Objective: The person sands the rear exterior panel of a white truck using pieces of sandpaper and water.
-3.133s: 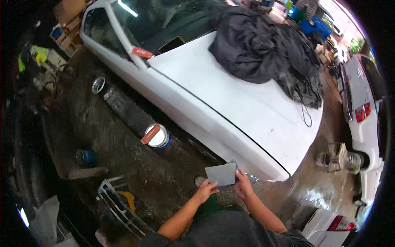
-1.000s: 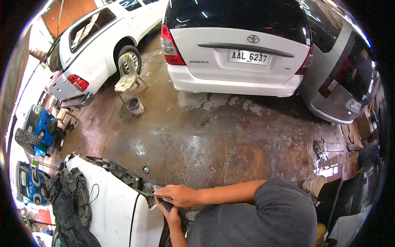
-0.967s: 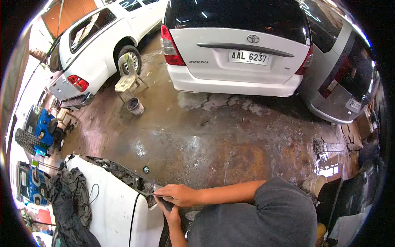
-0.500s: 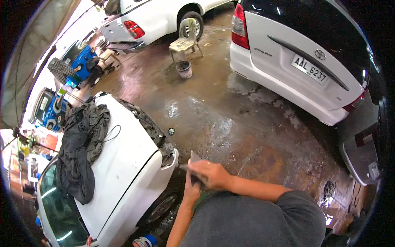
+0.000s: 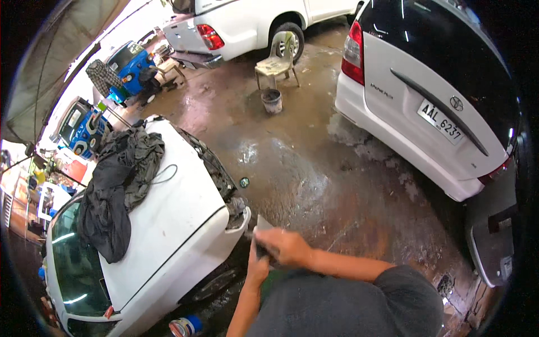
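My right hand (image 5: 287, 247) is closed in front of me, bent over the top of a dark flat piece (image 5: 261, 251). Below it and to its left, my left hand (image 5: 258, 271) closes around the lower part of that same piece, thumb upward. A thin grey blade-like piece (image 5: 263, 223) sticks up just beyond the right fingers; whether it joins the dark piece is hidden. The hands touch or nearly touch. Close by on the left is the front corner of a white car (image 5: 174, 208), its headlight opening bare, with black cloth (image 5: 115, 196) draped over the hood.
A white van (image 5: 415, 118) stands at the right, and a grey bumper (image 5: 488, 247) near it. Farther off are a plastic chair (image 5: 275, 64), a bucket (image 5: 272, 102) and a white pickup (image 5: 241, 28). A blue-lidded can (image 5: 185, 326) sits low beside the car. The floor (image 5: 314, 191) looks wet.
The view has shifted, so the cars, chair and bucket sit lower and mostly farther right. Both hands keep their hold, the right one slightly blurred.
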`<state>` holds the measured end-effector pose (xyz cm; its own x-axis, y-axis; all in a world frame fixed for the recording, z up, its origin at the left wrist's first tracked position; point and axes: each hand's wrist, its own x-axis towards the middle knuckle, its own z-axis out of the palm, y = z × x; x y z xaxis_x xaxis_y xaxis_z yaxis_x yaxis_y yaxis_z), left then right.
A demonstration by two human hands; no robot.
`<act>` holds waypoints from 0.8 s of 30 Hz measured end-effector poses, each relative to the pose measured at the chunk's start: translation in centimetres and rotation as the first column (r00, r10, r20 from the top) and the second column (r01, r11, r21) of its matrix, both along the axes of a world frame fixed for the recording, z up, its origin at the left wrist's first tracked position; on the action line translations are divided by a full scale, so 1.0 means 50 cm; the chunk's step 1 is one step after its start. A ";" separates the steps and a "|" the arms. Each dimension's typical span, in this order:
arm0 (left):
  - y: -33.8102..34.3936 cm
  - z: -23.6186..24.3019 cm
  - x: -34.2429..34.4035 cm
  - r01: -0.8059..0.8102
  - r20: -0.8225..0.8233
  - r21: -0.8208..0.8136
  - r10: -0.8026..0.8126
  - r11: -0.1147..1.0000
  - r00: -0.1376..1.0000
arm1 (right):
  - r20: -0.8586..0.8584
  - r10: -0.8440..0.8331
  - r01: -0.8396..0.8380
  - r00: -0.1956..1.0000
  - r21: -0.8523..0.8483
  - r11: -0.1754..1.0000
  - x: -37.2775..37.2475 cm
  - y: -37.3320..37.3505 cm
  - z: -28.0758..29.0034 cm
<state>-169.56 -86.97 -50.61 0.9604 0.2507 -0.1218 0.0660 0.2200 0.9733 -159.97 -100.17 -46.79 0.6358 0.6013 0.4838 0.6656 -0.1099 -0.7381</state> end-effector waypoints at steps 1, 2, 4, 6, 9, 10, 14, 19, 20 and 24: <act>0.000 0.008 0.006 -0.066 -0.084 -0.155 0.054 0.986 0.995 | 0.053 0.097 -0.098 0.994 0.007 0.995 -0.003 -0.001 0.012; -0.002 0.010 0.009 -0.064 -0.067 -0.156 0.054 0.986 0.996 | 0.071 0.097 -0.098 0.993 0.006 0.995 0.015 0.001 0.010; -0.012 0.010 0.016 0.048 0.073 0.067 -0.053 0.997 0.996 | -0.021 -0.035 0.035 0.999 -0.021 0.999 0.058 0.003 -0.019; -0.022 0.047 0.030 0.070 0.105 0.080 -0.078 0.994 0.991 | -0.029 -0.095 0.095 0.995 -0.004 0.995 0.059 0.006 -0.014; 0.003 0.043 0.035 -0.029 -0.072 -0.255 0.011 0.966 0.997 | 0.043 0.162 -0.160 0.986 -0.037 0.986 0.018 -0.007 0.005; 0.010 0.010 0.038 -0.022 -0.044 -0.199 0.014 0.980 0.999 | 0.045 0.162 -0.161 0.986 -0.037 0.986 0.032 -0.001 -0.010; -0.016 0.028 0.023 0.091 0.030 0.179 -0.098 0.980 0.995 | -0.397 -0.063 0.069 0.916 0.000 0.998 0.118 -0.004 -0.057; 0.064 0.009 0.040 -0.249 -0.129 -0.402 0.215 0.881 0.968 | -0.864 0.265 0.126 0.428 0.347 0.929 0.101 -0.044 -0.012; 0.066 -0.008 0.052 -0.290 -0.132 -0.326 0.260 0.900 0.956 | -0.865 0.262 0.126 0.429 0.345 0.930 0.085 -0.047 0.010; -0.005 -0.021 0.093 -0.460 -0.172 -0.100 0.440 0.882 0.881 | -0.727 0.240 0.010 0.644 0.321 0.947 0.031 -0.033 0.033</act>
<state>-164.93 -87.22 -51.64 0.7180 0.6235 -0.3094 0.0616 0.3859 0.9205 -158.43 -101.82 -45.14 0.7854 0.6185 0.0249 -0.1374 0.2134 -0.9673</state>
